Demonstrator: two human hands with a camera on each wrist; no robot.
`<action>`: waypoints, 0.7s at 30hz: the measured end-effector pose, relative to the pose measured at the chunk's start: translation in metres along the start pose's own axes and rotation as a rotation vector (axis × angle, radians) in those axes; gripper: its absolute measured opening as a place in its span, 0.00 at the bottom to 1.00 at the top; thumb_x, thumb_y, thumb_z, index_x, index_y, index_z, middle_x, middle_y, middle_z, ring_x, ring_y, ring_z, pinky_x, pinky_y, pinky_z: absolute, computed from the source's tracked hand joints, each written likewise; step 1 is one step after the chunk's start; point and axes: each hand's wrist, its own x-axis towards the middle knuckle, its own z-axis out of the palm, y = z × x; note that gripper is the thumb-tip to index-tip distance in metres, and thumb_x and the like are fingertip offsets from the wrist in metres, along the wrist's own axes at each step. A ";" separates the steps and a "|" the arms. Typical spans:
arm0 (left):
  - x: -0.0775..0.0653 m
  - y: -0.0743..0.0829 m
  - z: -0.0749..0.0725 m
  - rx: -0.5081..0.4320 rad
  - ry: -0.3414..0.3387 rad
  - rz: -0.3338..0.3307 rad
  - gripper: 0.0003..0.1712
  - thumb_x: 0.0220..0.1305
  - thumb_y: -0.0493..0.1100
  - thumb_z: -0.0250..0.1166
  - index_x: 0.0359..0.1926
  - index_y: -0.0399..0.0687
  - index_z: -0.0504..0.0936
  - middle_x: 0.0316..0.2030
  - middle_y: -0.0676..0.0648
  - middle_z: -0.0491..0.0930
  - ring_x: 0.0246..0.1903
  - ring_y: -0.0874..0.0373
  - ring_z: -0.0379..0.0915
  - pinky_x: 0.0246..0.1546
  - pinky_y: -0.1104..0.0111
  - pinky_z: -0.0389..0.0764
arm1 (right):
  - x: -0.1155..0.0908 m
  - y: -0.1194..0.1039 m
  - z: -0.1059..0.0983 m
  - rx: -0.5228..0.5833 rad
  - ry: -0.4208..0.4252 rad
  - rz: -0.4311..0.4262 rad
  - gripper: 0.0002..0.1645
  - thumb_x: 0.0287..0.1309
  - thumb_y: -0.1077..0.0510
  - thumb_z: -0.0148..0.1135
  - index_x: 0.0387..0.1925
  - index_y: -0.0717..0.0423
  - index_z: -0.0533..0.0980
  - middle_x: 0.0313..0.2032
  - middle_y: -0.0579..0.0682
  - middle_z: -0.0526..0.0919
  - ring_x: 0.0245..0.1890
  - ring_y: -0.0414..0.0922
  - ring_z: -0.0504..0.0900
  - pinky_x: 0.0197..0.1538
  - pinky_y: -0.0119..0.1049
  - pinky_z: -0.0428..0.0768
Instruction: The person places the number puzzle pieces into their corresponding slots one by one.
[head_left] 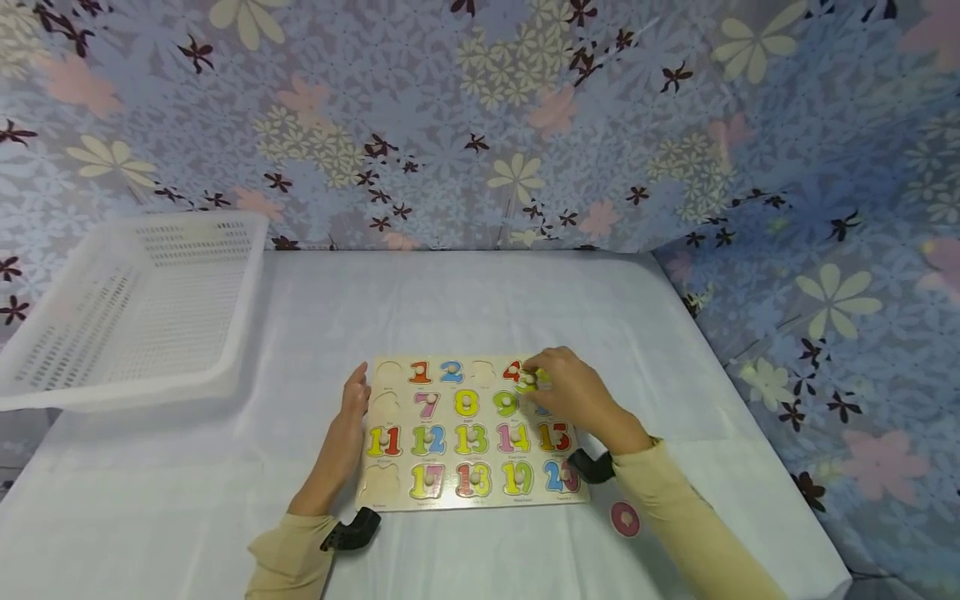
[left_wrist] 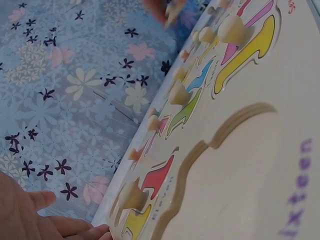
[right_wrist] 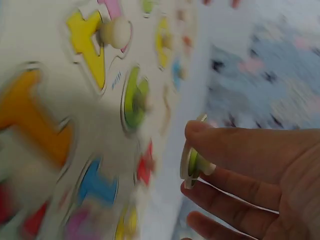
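A wooden number puzzle board (head_left: 450, 498) lies on the white table, most recesses filled with colourful knobbed number pieces. My right hand (head_left: 581, 396) is over the board's upper right, near the red 4 (head_left: 512, 372). Its thumb and fingers pinch a green puzzle piece (right_wrist: 193, 161), seen nearly edge-on in the right wrist view, so its number is hidden. My left hand (head_left: 352, 408) rests along the board's left edge, fingers extended; in the left wrist view its fingertips (left_wrist: 102, 231) meet the corner by the eleven. Bare recesses show at top left, lower left (head_left: 381, 482) and in the top row.
A round red piece with a knob (head_left: 626, 518) lies on the table to the right of the board's lower corner. At the far left stands a white plastic basket (head_left: 243, 308). Floral cloth (head_left: 450, 125) hangs behind the table and along its right side.
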 end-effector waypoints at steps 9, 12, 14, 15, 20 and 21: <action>-0.014 0.048 -0.003 0.007 -0.012 -0.032 0.37 0.76 0.61 0.30 0.77 0.49 0.38 0.74 0.35 0.44 0.70 0.37 0.47 0.67 0.41 0.50 | 0.059 -0.017 0.023 -0.118 -0.101 -0.140 0.24 0.50 0.53 0.75 0.48 0.58 0.81 0.42 0.51 0.81 0.44 0.49 0.76 0.42 0.40 0.80; -0.009 0.035 -0.002 0.015 -0.009 -0.020 0.36 0.76 0.61 0.29 0.77 0.52 0.38 0.74 0.36 0.44 0.69 0.35 0.48 0.66 0.40 0.50 | 0.066 -0.019 0.028 -0.136 -0.120 -0.141 0.24 0.50 0.53 0.75 0.48 0.57 0.81 0.41 0.50 0.81 0.44 0.49 0.76 0.41 0.40 0.79; -0.007 0.029 -0.002 0.011 -0.008 -0.015 0.36 0.76 0.60 0.30 0.77 0.51 0.39 0.74 0.36 0.44 0.69 0.36 0.48 0.66 0.40 0.51 | 0.068 -0.020 0.030 -0.139 -0.131 -0.150 0.23 0.50 0.53 0.75 0.47 0.57 0.81 0.39 0.49 0.81 0.43 0.49 0.76 0.40 0.40 0.79; -0.007 0.027 -0.002 0.011 -0.007 -0.014 0.36 0.76 0.60 0.30 0.77 0.51 0.39 0.74 0.36 0.44 0.69 0.36 0.48 0.66 0.41 0.51 | 0.069 -0.021 0.031 -0.137 -0.132 -0.152 0.23 0.49 0.53 0.75 0.47 0.58 0.82 0.38 0.49 0.81 0.43 0.49 0.76 0.40 0.40 0.79; -0.008 0.028 -0.003 -0.004 0.004 -0.025 0.36 0.76 0.60 0.32 0.77 0.52 0.40 0.74 0.38 0.45 0.69 0.39 0.50 0.67 0.43 0.53 | 0.072 -0.024 0.032 -0.133 -0.132 -0.139 0.22 0.49 0.53 0.75 0.46 0.57 0.82 0.37 0.48 0.79 0.41 0.48 0.75 0.38 0.40 0.79; -0.008 0.028 -0.003 -0.004 0.005 -0.028 0.36 0.76 0.60 0.32 0.77 0.52 0.40 0.74 0.38 0.45 0.69 0.38 0.51 0.66 0.43 0.54 | 0.073 -0.025 0.033 -0.136 -0.135 -0.138 0.21 0.50 0.53 0.75 0.46 0.56 0.82 0.37 0.48 0.79 0.41 0.48 0.74 0.38 0.40 0.79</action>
